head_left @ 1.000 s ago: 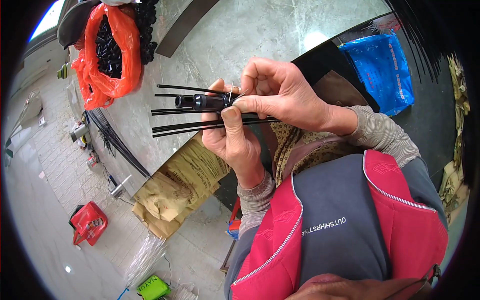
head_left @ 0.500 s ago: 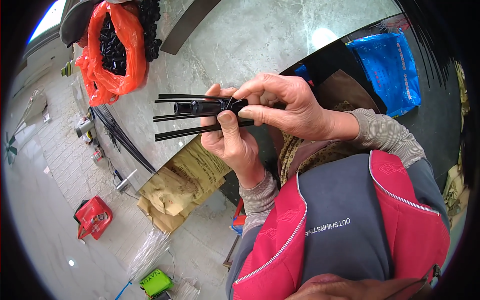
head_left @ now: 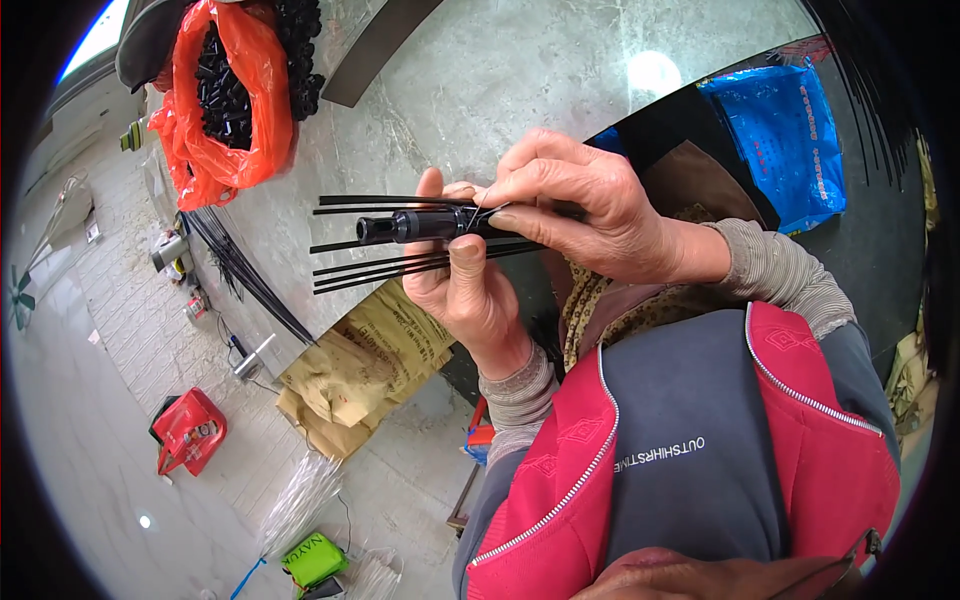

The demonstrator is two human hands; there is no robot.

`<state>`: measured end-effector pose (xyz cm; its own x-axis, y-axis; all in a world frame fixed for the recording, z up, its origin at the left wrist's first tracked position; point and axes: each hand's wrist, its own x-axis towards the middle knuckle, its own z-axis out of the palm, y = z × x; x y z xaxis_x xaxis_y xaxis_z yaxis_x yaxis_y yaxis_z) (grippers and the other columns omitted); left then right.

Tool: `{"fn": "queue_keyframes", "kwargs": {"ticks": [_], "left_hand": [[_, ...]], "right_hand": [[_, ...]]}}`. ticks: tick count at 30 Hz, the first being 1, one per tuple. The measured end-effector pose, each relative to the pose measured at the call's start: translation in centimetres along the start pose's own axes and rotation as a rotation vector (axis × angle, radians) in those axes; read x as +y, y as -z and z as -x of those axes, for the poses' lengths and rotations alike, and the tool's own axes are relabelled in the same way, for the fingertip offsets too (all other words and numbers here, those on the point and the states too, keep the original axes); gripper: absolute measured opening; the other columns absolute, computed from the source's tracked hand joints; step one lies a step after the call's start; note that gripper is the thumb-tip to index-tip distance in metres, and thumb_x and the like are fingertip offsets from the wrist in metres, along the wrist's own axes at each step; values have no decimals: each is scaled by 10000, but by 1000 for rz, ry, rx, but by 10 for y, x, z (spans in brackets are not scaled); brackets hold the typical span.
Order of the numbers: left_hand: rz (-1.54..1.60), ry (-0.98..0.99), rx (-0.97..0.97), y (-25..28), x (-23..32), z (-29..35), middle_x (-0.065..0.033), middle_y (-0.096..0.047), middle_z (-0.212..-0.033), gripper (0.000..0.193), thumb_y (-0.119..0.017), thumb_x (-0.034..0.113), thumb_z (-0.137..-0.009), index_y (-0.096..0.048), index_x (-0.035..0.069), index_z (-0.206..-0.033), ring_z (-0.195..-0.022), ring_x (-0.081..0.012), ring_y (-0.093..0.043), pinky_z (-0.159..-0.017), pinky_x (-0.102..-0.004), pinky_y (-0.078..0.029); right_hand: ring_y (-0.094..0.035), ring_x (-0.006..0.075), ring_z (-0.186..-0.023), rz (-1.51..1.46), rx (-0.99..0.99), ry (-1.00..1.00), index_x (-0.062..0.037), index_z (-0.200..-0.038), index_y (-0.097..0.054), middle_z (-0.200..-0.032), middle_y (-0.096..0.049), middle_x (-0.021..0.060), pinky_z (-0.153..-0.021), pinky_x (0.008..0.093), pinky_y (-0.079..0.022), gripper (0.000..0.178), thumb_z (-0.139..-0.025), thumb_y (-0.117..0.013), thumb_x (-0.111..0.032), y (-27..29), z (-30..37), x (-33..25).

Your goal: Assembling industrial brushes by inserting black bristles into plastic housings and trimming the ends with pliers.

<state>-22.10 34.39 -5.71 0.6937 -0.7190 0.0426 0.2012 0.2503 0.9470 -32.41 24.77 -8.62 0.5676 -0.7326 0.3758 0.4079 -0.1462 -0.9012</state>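
Observation:
A black umbrella runner (head_left: 425, 225), a ribbed plastic tube with a hollow end pointing left, lies across my left hand (head_left: 465, 285). My left thumb presses it from the near side while fingertips show on its far side. Several thin black ribs (head_left: 370, 270) stick out leftward around the runner, in small groups. Around the runner's right part a thin wire (head_left: 478, 216) is looped. My right hand (head_left: 590, 205) is closed in a pinch on this wire, thumb against forefinger. What lies behind the right fingers is hidden.
On the grey table (head_left: 480, 80) stands a red plastic bag (head_left: 265, 110) of small black parts, with a dark curved strip (head_left: 375, 55) beside it. A bundle of black rods (head_left: 245, 270) lies at the table's left edge. Brown paper sacking (head_left: 375, 360) hangs below; a blue bag (head_left: 785, 145) is at right.
The runner has turned slightly, its ribs now spread differently, and it has shifted a little right. My right hand has drawn slightly to the right, still pinching the wire.

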Motion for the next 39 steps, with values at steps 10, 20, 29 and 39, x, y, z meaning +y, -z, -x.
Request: {"fn": "queue_keyframes", "kwargs": {"ticks": [10, 20, 29, 39], "left_hand": [[-23, -59, 70, 11, 0, 4, -216, -669, -1089, 553, -796, 81, -787, -552, -25, -1272, -1008, -305, -657, -949, -420, -507], [-12, -68, 29, 16, 0, 3, -234, -659, -1114, 436, -764, 83, -820, -598, -17, -1211, -1006, -344, -662, -943, -442, -517], [-136, -130, 121, 7, -2, 6, -260, -645, -1121, 388, -698, 93, -891, -544, -26, -1226, -1014, -331, -658, -944, -450, -520], [-177, -236, -13, -1, -12, -7, -267, -637, -1067, 352, -630, 131, -943, -428, -12, -1194, -996, -331, -649, -929, -468, -512]], "right_hand": [[-624, 169, -784, 39, -15, 86, -19, -1063, -691, -941, -615, 91, -657, 264, -505, 260, -815, -713, 58, -3, 1, 4], [-600, 189, -744, 187, 1, 244, 4, -1092, -682, -932, -595, 103, -622, 281, -506, 331, -768, -713, 67, -10, 4, 8], [-596, 217, -751, 306, 2, 392, 34, -1085, -671, -937, -589, 109, -605, 305, -512, 374, -714, -703, 71, -17, 5, 20], [-637, 220, -781, 130, -56, 224, 24, -1099, -648, -983, -627, 143, -664, 299, -522, 278, -826, -670, 73, -4, -3, 13]]}}
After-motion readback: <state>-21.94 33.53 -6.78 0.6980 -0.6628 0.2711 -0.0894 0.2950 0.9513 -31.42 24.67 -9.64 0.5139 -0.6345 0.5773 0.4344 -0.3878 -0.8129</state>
